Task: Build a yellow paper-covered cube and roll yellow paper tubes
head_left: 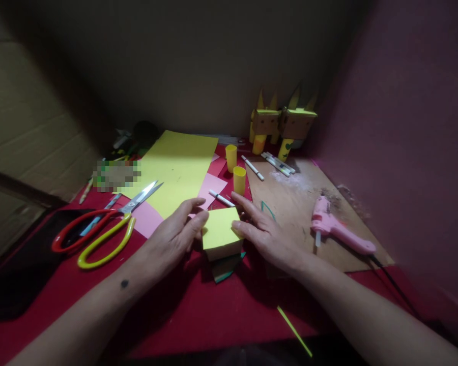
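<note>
A small box (222,230) with a yellow paper top is held between my two hands, near the middle of the red table. My left hand (181,226) grips its left side, thumb at the top's edge. On the right side my right hand (261,231) has its thumb on the yellow top and its fingers along the far side. Under the box's near edge shows a brown cardboard piece (229,269) with green edges. Just beyond the box lies a white marker (221,198), and two yellow paper tubes (239,180) stand behind it.
Red-and-yellow scissors (127,211) lie at left by a yellow sheet (175,168) and pink paper (147,218). At right, a pink glue gun (334,226) with a cord rests on a wooden board (290,203). Horned box figures (297,122) stand at the back. A yellow strip (294,330) lies in front.
</note>
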`<state>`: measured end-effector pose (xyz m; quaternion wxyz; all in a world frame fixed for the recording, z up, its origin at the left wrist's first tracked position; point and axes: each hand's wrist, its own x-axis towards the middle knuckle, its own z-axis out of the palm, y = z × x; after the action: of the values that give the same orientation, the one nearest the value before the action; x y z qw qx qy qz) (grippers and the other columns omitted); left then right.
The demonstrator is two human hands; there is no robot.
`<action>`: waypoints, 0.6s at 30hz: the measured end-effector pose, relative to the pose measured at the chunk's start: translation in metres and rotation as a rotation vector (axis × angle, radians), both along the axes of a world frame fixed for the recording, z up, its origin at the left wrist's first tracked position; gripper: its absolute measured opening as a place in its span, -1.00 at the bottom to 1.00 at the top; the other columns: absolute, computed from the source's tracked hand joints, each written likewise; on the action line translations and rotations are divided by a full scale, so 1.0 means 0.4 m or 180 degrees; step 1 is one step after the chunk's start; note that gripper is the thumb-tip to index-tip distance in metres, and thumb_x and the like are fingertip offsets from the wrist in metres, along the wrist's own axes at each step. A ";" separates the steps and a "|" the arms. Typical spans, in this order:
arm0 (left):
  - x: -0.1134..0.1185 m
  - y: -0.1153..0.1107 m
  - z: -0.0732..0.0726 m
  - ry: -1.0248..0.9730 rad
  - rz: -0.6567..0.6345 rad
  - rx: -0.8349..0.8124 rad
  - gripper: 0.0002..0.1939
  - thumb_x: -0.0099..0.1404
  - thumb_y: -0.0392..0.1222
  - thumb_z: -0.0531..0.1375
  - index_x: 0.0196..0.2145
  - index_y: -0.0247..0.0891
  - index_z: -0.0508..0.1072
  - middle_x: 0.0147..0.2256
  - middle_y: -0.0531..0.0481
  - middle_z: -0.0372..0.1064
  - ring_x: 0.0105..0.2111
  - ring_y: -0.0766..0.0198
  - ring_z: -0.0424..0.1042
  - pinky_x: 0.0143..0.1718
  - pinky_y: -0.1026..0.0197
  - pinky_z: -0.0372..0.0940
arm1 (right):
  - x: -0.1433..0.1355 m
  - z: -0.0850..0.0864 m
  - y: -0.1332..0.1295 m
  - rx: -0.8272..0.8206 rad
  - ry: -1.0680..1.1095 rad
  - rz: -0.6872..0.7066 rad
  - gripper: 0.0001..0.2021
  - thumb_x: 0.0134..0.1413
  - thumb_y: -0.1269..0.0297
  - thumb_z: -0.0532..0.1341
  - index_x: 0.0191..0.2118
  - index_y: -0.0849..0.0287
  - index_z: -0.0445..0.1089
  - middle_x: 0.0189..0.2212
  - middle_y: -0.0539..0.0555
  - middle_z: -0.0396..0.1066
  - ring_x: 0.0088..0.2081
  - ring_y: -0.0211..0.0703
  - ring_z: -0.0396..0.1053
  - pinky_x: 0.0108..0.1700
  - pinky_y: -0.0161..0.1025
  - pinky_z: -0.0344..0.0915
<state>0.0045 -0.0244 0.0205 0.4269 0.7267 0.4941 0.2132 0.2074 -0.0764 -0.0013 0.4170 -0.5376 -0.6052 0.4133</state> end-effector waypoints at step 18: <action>-0.036 -0.017 -0.034 0.0361 -0.1199 0.2122 -0.44 0.44 0.04 0.09 0.32 0.02 0.05 0.22 -0.12 0.13 0.21 0.00 0.16 0.21 -0.08 0.24 | 0.019 0.013 -0.003 0.0173 0.0849 -0.0224 -0.32 0.16 0.24 0.20 0.38 -0.09 0.05 0.06 0.11 0.39 0.07 0.02 0.34 0.14 0.10 0.24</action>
<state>-0.0098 -0.0312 0.0070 0.1709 0.9143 0.2784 0.2395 0.2152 -0.0775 0.0038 0.5225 -0.4873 -0.5361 0.4496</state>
